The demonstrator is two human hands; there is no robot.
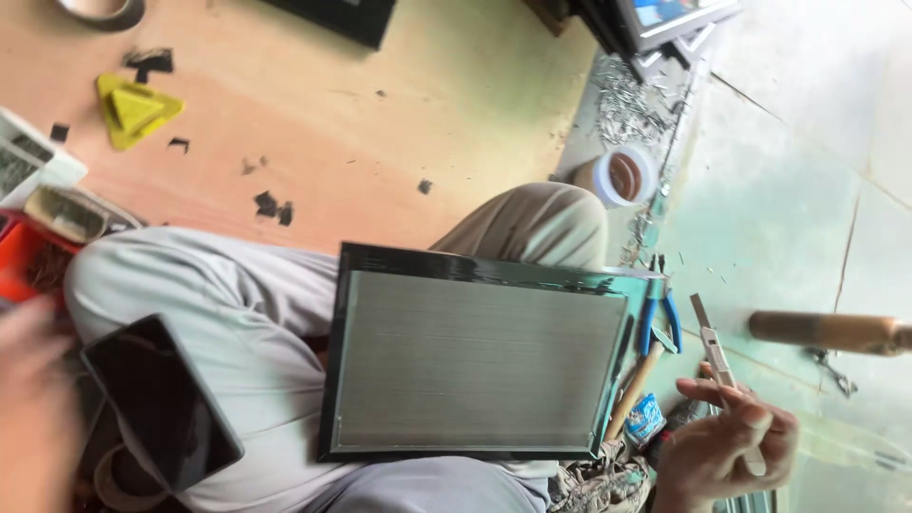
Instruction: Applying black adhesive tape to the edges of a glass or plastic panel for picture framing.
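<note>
A black picture frame (pixel 475 356) with a grey streaked backing lies face down across my lap, on my grey trousers (pixel 237 285). My right hand (pixel 724 446) is at the lower right, just past the frame's edge, and grips a slim utility knife (pixel 714 350) with its blade pointing away from me. My left hand (pixel 33 408) is a blur at the lower left edge, beside an orange tray (pixel 24 261); what it holds does not show. A dark phone (pixel 161 399) rests on my thigh next to that hand.
Blue-handled pliers (pixel 658 318) and a wooden-handled hammer (pixel 632 389) lie beside the frame. A wooden handle (pixel 826 332) is on the tiled floor. A tape roll (pixel 622 176), scattered metal scraps (pixel 627 104), a yellow triangular piece (pixel 138 109) and stacked frames (pixel 665 19) lie farther off.
</note>
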